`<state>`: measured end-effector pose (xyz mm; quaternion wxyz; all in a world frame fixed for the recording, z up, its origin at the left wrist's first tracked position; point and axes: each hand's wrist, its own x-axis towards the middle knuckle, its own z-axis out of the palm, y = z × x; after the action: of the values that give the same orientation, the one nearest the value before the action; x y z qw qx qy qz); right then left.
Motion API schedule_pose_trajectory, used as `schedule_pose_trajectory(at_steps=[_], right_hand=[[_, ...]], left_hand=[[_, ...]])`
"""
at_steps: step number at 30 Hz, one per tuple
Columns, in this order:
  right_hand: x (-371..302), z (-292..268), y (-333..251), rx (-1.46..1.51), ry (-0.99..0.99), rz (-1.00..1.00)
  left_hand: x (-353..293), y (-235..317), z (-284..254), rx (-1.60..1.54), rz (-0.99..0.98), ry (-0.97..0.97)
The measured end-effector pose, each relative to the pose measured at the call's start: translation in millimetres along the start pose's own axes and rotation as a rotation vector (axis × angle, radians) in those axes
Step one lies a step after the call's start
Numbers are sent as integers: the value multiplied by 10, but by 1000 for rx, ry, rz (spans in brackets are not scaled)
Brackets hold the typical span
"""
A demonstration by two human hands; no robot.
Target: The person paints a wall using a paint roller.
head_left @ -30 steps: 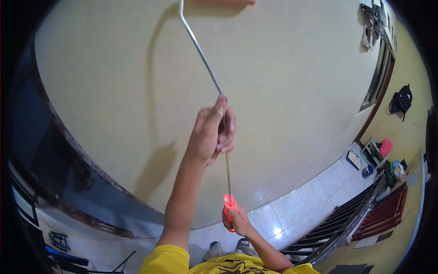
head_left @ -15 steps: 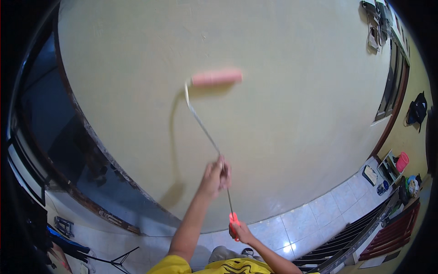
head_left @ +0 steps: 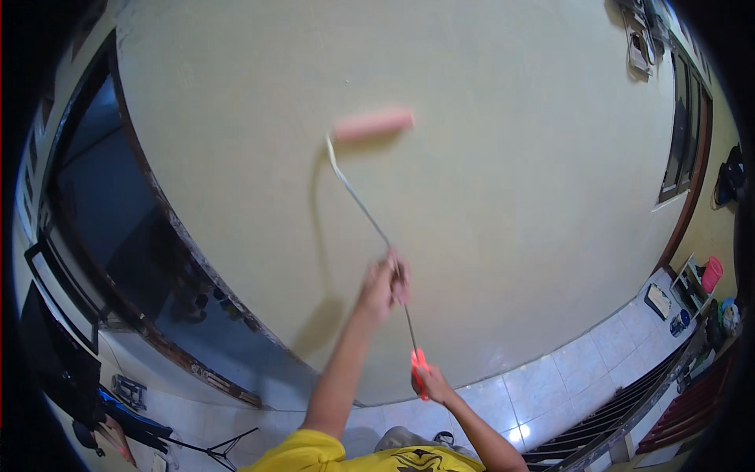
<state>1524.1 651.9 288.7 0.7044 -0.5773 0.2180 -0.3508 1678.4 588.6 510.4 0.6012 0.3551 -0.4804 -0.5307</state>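
Observation:
A paint roller with a pink sleeve [head_left: 373, 125] is up against the pale cream wall [head_left: 503, 189], slightly blurred by motion. From its left end a bent metal rod [head_left: 358, 200] runs down toward me. Partway along that rod my left hand [head_left: 384, 287] is closed around it. Lower down, my right hand [head_left: 432, 384] grips the orange-red handle [head_left: 420, 370] at the rod's end. The roller and my left arm cast a shadow on the wall to their left.
At left is a dark doorway [head_left: 118, 197] with a worn frame. A window [head_left: 683, 130] and hanging items [head_left: 638, 47] are at right. On the tiled floor [head_left: 543, 389] stand a black tripod [head_left: 216, 450], a paint tray [head_left: 657, 300], a dark railing [head_left: 605, 417] and a rack with a pink bucket [head_left: 712, 274].
Both hands and the roller have moved a little upward in view, the hands also slightly right. The view has shifted, with the doorway and window further right. Both grips are unchanged.

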Motion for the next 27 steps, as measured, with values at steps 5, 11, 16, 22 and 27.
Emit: schedule_pose_trajectory(at_steps=[5,11,16,22,27], right_hand=[[-1011,-351,1583,-180,30,358],[-1326,-591,1856,-309,147,481],[-1312,-658,1754,-298,211,389],[-1271,-672,1412,-318,252,248],[-1128,-451,291,-281,17,275]], left_hand=[[-911,-1810,-276,-9,-251,97],[-1153,-2416,-300,-133,-312,114],[-1066,-2299,-213,-104,-292,91],[-1090,-1822,-111,-122,-144,36],[-1168,-906,-47,-279,18,-36]])
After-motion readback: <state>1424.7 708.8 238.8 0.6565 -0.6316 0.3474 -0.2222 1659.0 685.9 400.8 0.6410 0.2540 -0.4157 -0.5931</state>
